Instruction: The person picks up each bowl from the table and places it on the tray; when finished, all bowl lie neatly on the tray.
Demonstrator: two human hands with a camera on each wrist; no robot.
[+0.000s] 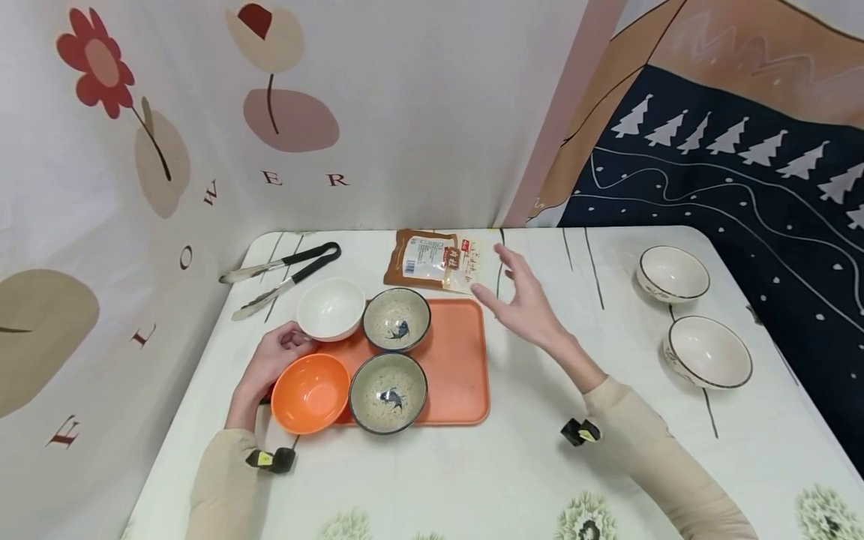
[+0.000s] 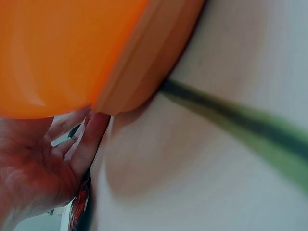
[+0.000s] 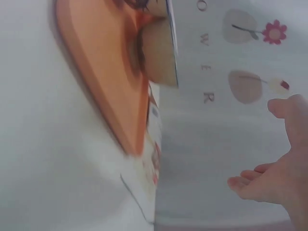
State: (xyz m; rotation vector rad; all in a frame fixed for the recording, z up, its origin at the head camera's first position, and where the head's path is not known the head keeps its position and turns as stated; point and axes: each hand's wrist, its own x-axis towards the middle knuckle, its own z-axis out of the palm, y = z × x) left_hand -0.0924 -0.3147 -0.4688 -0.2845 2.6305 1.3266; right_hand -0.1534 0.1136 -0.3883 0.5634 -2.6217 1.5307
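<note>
In the head view, my left hand (image 1: 273,360) is at the left edge of the orange tray (image 1: 459,360), its fingers bent between a white bowl (image 1: 331,309) and an orange bowl (image 1: 312,394). The left wrist view shows its fingers reaching beneath the orange bowl (image 2: 57,53); I cannot tell whether they grip the tray edge. Two speckled bowls with blue fish, one farther back (image 1: 397,319) and one nearer (image 1: 388,393), stand beside these. My right hand (image 1: 523,300) is raised right of the tray, fingers and thumb spread, holding nothing.
Black-handled tongs (image 1: 286,277) lie at the back left. A brown food packet (image 1: 432,260) lies behind the tray. Two cream bowls, one farther back (image 1: 673,273) and one nearer (image 1: 707,352), stand at the right. Something red and black (image 2: 79,207) lies below my left hand.
</note>
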